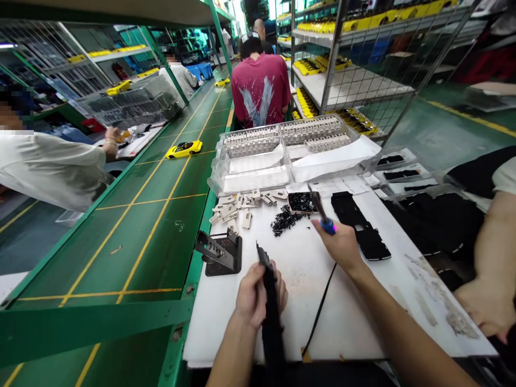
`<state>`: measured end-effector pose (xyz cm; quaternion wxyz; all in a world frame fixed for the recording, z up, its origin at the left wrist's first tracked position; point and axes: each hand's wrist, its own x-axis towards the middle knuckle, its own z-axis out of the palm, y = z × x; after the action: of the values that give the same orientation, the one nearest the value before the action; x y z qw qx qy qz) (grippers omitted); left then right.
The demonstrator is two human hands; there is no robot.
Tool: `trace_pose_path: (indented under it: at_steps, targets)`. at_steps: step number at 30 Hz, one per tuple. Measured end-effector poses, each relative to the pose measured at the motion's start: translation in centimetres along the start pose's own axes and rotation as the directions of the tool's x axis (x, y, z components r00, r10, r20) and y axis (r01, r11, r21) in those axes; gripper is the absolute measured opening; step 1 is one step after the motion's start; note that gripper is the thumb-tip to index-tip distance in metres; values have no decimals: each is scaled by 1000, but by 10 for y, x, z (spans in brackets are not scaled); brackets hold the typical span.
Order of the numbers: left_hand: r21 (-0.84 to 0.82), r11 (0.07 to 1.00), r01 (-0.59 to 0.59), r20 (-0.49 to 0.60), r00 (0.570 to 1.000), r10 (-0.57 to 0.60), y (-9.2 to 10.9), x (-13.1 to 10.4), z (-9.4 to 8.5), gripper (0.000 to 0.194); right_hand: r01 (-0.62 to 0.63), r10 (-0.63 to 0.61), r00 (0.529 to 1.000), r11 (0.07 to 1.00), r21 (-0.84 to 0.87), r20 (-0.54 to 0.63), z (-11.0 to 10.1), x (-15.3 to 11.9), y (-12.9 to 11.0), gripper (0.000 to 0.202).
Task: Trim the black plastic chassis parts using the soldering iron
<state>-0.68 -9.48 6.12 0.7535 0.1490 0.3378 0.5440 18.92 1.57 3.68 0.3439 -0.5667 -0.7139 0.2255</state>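
My left hand (258,295) is closed around a long black part (272,328), held upright and seen nearly edge-on above the table's front. My right hand (342,244) grips a slim corded tool (327,226) with a blue collar and a small purple light. Its dark, blurred end points up and away, near a small box (304,202) of tiny black pieces. More of these pieces lie in a loose pile (282,221) beside the box. To the right of my right hand lies a flat black plate (360,226) with cutouts. A black cord (320,312) crosses the white table (296,287).
A dark metal stand (221,253) is at the left edge, near scattered beige blocks (246,217). Clear trays (252,177) of beige parts stand behind. Left runs a green conveyor (161,215) carrying a yellow toy car (184,149). Another person's arm (495,252) rests at right.
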Motion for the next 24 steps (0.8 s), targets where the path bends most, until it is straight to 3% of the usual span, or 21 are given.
trace_pose_path:
  at_steps: [2, 6, 14, 18, 24]
  targets:
    - [132, 991, -32, -152, 987, 52, 11, 5, 1, 33, -185, 184, 983, 973, -135, -21, 4, 28, 7, 39]
    - [320, 945, 68, -298, 954, 32, 9, 6, -9, 37, -270, 286, 958, 906, -326, 2, 17, 73, 20, 32]
    - [458, 888, 28, -334, 932, 143, -14, -6, -31, 43, -278, 329, 944, 849, -450, 38, 30, 84, 30, 29]
    - [511, 859, 13, -314, 934, 173, -17, -6, -36, 42, -249, 301, 951, 878, -408, 68, 33, 90, 25, 32]
    - [587, 810, -5, -290, 932, 216, -22, -3, -40, 38, -216, 260, 958, 930, -296, 119, 43, 96, 22, 18]
